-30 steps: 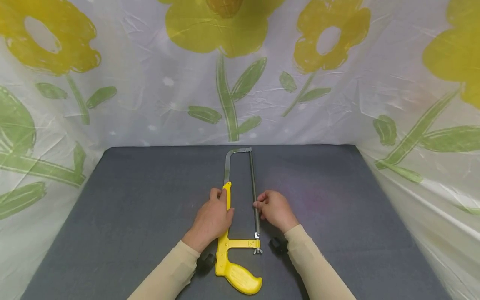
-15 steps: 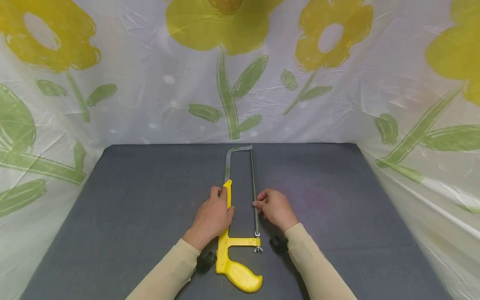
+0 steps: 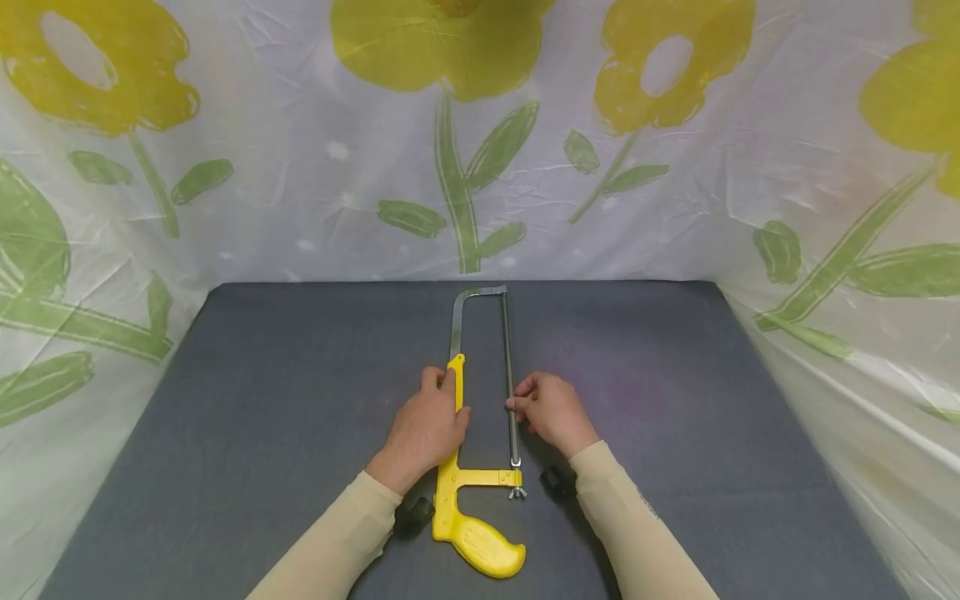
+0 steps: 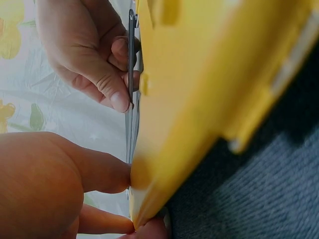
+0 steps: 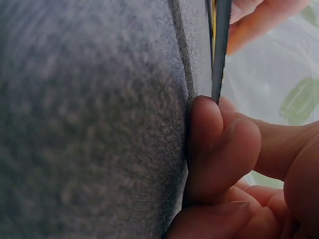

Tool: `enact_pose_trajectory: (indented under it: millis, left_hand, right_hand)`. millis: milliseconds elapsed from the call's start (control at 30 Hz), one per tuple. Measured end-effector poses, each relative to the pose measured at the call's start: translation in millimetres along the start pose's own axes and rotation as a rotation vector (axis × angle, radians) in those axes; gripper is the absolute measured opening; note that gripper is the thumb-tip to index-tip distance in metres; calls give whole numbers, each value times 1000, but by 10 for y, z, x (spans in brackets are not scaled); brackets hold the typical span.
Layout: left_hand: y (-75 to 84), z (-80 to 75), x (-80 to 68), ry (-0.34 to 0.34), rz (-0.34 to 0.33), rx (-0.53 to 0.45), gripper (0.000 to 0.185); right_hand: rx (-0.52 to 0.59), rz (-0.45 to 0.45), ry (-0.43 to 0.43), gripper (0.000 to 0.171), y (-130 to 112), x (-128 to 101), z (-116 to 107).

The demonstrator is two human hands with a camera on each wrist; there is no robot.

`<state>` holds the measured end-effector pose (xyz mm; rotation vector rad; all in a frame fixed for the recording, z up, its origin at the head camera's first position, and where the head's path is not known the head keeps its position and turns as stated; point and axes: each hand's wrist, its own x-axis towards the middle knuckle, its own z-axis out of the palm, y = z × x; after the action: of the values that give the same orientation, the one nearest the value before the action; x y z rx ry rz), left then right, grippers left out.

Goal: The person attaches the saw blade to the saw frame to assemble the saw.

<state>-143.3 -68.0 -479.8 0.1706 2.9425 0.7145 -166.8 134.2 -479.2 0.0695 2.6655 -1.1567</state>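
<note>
A hacksaw with a yellow frame (image 3: 447, 492) lies along the middle of the table, its handle (image 3: 489, 547) toward the person. My left hand (image 3: 426, 425) grips the yellow spine, thumb on the inner side and fingers on the outer. On the other side, my right hand (image 3: 553, 410) pinches the thin dark blade (image 3: 507, 342) between thumb and fingertips, a little below its middle. The right wrist view shows fine teeth on the blade (image 5: 222, 55) just above those fingertips. A wing nut (image 3: 517, 492) sits at the blade's near end, beside the yellow crossbar (image 3: 487, 477).
The dark grey cloth-covered table (image 3: 300, 350) reaches back to a white curtain (image 3: 300, 208) with yellow flowers, which also hangs at both sides. Black wrist mounts (image 3: 558, 481) show beneath both beige sleeves (image 3: 637, 525).
The head view has tilted slightly, so the scene sits a little higher in it. Both hands keep the same hold on the hacksaw.
</note>
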Motion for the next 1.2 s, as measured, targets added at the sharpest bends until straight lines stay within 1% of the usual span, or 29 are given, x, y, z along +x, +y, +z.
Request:
enact_pose_trajectory:
  millis: [367,667,967,1133,1200]
  left_hand:
    - [-18,-32,-13,9,0,-5,71]
    - [-39,-14,-45,-14,-13,-8,71]
    - [-22,4,-27,-20,-24,17,70]
    - [-11,0,-3,-22,-10,10,70]
    - [-13,-8,0,-18,-2,0,71]
  right_hand:
    - [-26,-2,-7,17,-37,2,0]
    - [-46,22,-39,18,-31,-14,39]
    - [-49,18,-26,22,-9,-16,31]
    - [-45,18,-11,23,8,-35,17]
    - [-44,5,0,22,16,-52,16]
